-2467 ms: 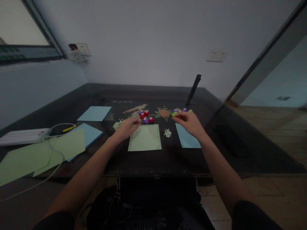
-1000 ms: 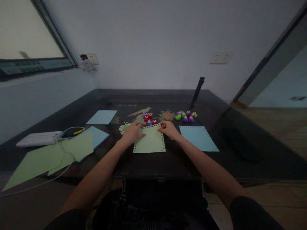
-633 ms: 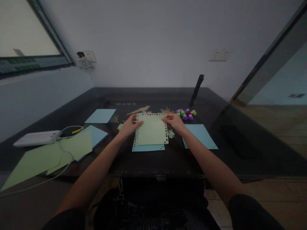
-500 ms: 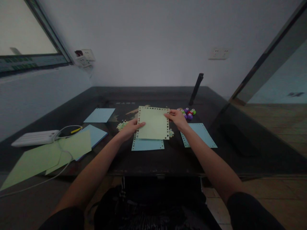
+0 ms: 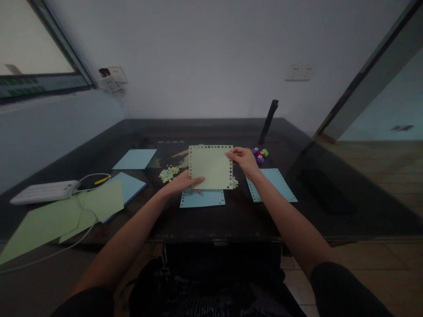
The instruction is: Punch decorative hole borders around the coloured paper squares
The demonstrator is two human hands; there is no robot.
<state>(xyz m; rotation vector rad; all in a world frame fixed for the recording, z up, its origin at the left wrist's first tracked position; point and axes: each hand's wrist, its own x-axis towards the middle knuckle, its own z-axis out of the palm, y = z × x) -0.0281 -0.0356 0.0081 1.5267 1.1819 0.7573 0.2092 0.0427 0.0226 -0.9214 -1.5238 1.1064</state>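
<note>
Between both hands a pale green sheet of paper point(image 5: 211, 166) is held up, with small shapes punched along its left, top and right edges. My left hand point(image 5: 185, 181) grips its lower left side, thumb on the front and fingers behind. My right hand point(image 5: 243, 160) pinches the upper right edge. Below and partly behind the sheet lies a light blue punched sheet point(image 5: 202, 200). Small paper cutouts point(image 5: 168, 173) lie in a pile left of the green sheet. Several colourful craft punches point(image 5: 260, 155) sit beyond my right hand, which partly hides them.
Another punched blue sheet point(image 5: 273, 184) lies at right, partly under my forearm, near a dark flat object point(image 5: 327, 191). A black upright stick point(image 5: 268, 121) stands behind. At left are a blue sheet point(image 5: 135, 159), green sheets point(image 5: 49, 222) and a white power bank point(image 5: 44, 192) with a cable.
My left hand has slid along the green sheet towards its lower edge, its fingertips now showing below. The sheet has turned slightly and sits straighter. The view has shifted a little.
</note>
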